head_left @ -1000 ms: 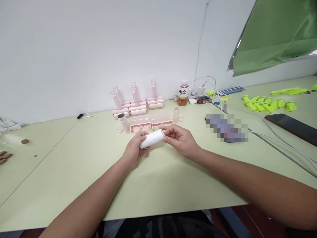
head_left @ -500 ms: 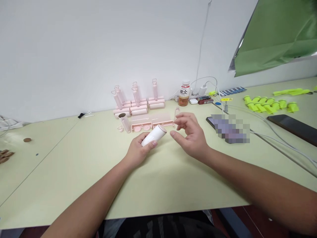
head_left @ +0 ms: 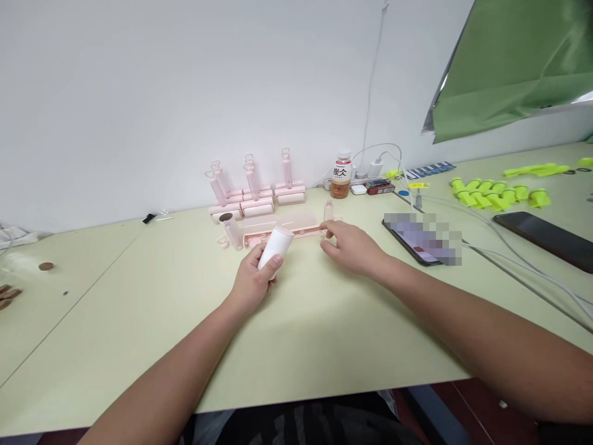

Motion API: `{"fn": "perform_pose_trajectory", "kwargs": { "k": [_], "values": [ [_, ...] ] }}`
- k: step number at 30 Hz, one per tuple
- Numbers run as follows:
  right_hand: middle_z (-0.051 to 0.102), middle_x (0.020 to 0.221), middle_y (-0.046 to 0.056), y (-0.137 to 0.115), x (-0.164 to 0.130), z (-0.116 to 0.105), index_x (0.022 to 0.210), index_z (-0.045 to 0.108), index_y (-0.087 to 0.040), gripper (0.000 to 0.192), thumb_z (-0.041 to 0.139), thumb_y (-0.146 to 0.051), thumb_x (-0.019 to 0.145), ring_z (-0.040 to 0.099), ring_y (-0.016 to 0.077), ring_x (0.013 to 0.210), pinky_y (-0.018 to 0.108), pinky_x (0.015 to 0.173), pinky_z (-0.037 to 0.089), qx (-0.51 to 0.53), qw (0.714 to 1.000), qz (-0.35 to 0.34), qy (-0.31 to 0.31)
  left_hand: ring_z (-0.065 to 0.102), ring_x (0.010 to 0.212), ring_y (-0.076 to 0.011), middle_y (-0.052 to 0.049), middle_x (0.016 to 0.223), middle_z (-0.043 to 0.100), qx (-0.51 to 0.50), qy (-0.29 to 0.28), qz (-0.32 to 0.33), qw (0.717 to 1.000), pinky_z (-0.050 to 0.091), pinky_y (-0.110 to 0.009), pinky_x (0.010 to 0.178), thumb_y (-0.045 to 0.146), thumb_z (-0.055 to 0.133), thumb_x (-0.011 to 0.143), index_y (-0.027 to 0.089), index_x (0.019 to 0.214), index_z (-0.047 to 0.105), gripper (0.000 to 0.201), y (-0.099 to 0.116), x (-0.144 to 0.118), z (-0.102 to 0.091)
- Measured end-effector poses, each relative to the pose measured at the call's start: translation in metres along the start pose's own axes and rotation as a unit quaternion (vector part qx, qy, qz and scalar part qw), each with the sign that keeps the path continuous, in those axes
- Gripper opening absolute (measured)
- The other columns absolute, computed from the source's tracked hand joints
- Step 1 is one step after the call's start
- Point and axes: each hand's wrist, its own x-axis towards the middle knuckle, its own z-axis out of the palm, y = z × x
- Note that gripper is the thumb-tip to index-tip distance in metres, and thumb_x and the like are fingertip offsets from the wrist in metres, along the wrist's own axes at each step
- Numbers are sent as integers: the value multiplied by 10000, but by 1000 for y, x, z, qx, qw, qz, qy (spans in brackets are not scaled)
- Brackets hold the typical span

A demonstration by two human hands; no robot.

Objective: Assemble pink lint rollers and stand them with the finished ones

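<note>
Left hand [head_left: 252,281] grips white roller [head_left: 276,246]; right hand [head_left: 349,247] pinches, apparently, small pink part [head_left: 324,231] by tray [head_left: 282,225]. Risk: part slipping loose.

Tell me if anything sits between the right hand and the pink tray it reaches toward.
Nothing visible does. The right hand has its fingertips at the right end of the long pink plastic tray. The left hand holds the white cylindrical roll off to the side.

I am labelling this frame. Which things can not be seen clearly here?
Head view:
- Phone screen: blurred by pixelation.
- White roll: lower part hidden inside left hand.
- Right hand fingertips cover what they touch at the pink tray.
- Bottle label: too small.
</note>
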Motion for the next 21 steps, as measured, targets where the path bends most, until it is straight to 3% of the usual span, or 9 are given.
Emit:
{"fn": "perform_pose_trajectory", "kwargs": {
  "k": [3,9,15,18,21],
  "values": [
    [642,1233,168,8,6,2,1336,555,-166,452,488,-293,907,622,317,1063,379,819,468,-90,994,25,-62,456,475,-77,45,679,499,-6,-1,2,1000,379,-207,421,596,654,794,190,1040,583,480,0,0,0],
    [594,1351,170,11,9,10,1432,482,-173,547,484,-329,908,599,333,1152,394,860,465,-108,990,25,-84,502,533,-83,30,763,506,-25,-10,13,1000,399,-201,430,591,656,800,205,1040,569,463,-5,1,1],
    [702,1148,155,12,14,9,1141,658,-161,323,500,-282,887,648,317,1013,354,738,452,-119,990,25,-78,515,538,-91,10,812,553,-33,4,24,999,394,-205,419,612,602,825,199,1039,535,469,-1,1,1],
    [720,1004,139,8,11,4,983,673,-161,223,480,-215,885,653,292,906,330,667,419,-116,991,8,-71,466,501,-77,18,782,566,-57,28,18,998,365,-195,406,603,584,841,201,1024,523,446,1,2,0],
    [712,998,105,4,5,1,1028,659,-173,245,451,-172,898,641,252,873,312,668,410,-103,992,-22,-68,452,479,-70,12,768,584,-106,45,-10,993,352,-188,391,594,573,855,195,954,517,415,2,4,0]
  ]
}}
